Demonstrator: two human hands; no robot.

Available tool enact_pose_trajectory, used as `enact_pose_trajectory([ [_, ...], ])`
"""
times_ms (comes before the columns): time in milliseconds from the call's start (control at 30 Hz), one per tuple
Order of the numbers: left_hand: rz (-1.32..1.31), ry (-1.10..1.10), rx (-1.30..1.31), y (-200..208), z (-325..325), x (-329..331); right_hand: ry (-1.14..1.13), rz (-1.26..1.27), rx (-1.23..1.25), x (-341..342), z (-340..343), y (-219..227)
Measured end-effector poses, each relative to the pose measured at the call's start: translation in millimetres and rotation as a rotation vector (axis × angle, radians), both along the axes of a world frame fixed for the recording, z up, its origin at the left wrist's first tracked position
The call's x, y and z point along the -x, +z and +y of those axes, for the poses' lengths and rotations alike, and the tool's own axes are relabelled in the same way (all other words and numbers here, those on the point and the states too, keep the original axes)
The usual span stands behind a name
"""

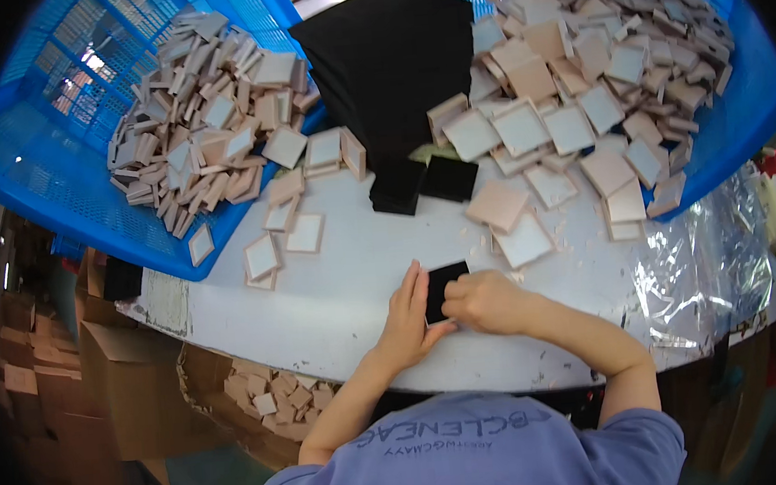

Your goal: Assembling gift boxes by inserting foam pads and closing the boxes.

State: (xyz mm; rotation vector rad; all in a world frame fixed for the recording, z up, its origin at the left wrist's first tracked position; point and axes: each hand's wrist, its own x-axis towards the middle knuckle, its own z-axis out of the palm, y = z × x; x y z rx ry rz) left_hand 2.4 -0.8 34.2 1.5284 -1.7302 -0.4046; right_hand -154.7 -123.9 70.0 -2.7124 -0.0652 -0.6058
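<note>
One black square (441,282), part-hidden — left fingers (409,288) straight, right fingers (456,302) curled, grips unclear

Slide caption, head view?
Left hand and right hand handle a black piece over a white table; beyond, blue baskets heaped with pale blocks.

The left hand (405,321) is held with fingers (408,294) extended and close together — the thumb (440,331) spread toward the right hand (486,301), which is curled, its fingertips hidden. Both bare forearms (587,340) are angled inward, the right elbow (637,371) sharply bent.
</note>
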Motion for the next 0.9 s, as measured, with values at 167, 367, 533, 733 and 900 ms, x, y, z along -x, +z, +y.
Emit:
enact_pose_trajectory([
  [167,-0.289,-0.048,-0.061,11.0,0.9,-1.6,-0.092,-0.127,-0.272,15.3,-10.2,17.4],
  [367,-0.296,-0.065,-0.07,19.8,-5.0,4.1,-0.632,-0.161,-0.082,31.1,-77.9,-20.6],
  [533,-0.291,-0.085,-0.028,15.4,-5.7,6.6,-0.898,0.238,-0.105,13.3,-97.9,-21.4],
  [733,-0.042,-0.02,0.023,-1.2,2.0,-0.8,-0.483,-0.103,-0.347,18.5,-61.3,3.1],
  [900,0.03,-0.145,0.246,-10.7,-9.6,-9.4,-0.107,0.082,-0.239,10.9,-17.7,6.7],
])
